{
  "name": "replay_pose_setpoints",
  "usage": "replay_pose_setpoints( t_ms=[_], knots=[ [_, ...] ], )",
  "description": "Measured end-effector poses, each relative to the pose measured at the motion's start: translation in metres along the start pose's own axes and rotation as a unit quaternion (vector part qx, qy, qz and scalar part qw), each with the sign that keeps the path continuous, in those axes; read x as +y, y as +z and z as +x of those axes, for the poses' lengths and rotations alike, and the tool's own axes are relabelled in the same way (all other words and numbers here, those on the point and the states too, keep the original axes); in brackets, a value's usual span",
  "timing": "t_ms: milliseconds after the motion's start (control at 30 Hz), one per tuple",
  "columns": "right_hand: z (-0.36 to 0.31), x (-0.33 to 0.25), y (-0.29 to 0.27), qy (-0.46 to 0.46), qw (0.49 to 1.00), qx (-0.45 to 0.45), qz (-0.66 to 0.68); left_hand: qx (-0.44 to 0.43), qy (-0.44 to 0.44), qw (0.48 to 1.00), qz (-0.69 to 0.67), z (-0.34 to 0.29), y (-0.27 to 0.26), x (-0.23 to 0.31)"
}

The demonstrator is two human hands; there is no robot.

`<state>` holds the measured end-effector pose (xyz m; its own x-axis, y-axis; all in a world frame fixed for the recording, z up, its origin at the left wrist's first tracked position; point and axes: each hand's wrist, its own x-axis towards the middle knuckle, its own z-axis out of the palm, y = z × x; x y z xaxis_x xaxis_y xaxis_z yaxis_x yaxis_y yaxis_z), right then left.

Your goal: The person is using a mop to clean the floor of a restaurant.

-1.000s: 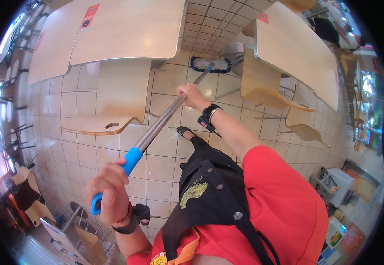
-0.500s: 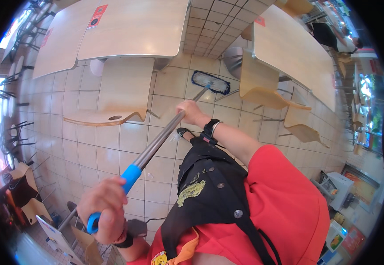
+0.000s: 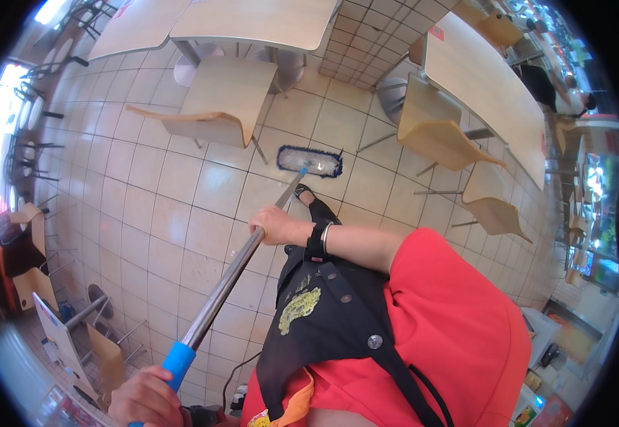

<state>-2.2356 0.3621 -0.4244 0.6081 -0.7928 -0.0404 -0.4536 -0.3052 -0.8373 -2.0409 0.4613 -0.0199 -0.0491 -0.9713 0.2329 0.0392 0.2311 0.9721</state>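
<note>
A flat floor mop with a steel pole point(image 3: 220, 295) slants across the view from lower left to upper middle. My left hand point(image 3: 146, 398) is closed round the blue grip point(image 3: 178, 361) at its top end. Further down, my right hand point(image 3: 279, 225) wraps the bare metal, its wrist wearing a black band. The mop head point(image 3: 309, 162), greyish with a dark blue fringe, lies flat on the floor tiles just beyond my shoe point(image 3: 305, 192).
A wooden chair point(image 3: 213, 121) stands at a pale table point(image 3: 252, 25) on the left. More chairs point(image 3: 441, 139) line another table point(image 3: 484, 92) on the right. Between them rises a tiled pillar point(image 3: 377, 35). A person point(image 3: 573, 103) is at the far right.
The mop head has been drawn back toward me and a little left. Both hands have moved nearer with the pole, the left one down toward the lower edge. The view has shifted too.
</note>
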Motion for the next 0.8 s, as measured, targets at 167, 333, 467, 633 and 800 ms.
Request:
replay_pose_setpoints(
  t_ms=[167, 333, 467, 633, 800],
  knots=[
    [-0.025, -0.067, 0.007, 0.006, 0.994, -0.109, -0.013, 0.042, 0.032, 0.999, -0.013, -0.064, -0.019, 0.028],
    [-0.016, -0.079, 0.013, -0.061, 0.989, -0.078, -0.111, 0.022, 0.131, 0.987, -0.089, -0.091, -0.037, 0.028],
    [0.012, -0.013, -0.011, -0.042, 0.985, 0.006, -0.168, -0.094, 0.119, 0.987, -0.052, -0.089, -0.049, -0.036],
    [0.042, 0.099, -0.059, 0.078, 0.965, -0.124, -0.216, 0.013, 0.008, 1.0, 0.012, -0.071, 0.012, -0.137],
    [0.047, 0.07, -0.042, 0.059, 0.917, -0.292, -0.267, -0.012, 0.008, 0.999, -0.034, -0.089, -0.002, -0.107]
  ],
)
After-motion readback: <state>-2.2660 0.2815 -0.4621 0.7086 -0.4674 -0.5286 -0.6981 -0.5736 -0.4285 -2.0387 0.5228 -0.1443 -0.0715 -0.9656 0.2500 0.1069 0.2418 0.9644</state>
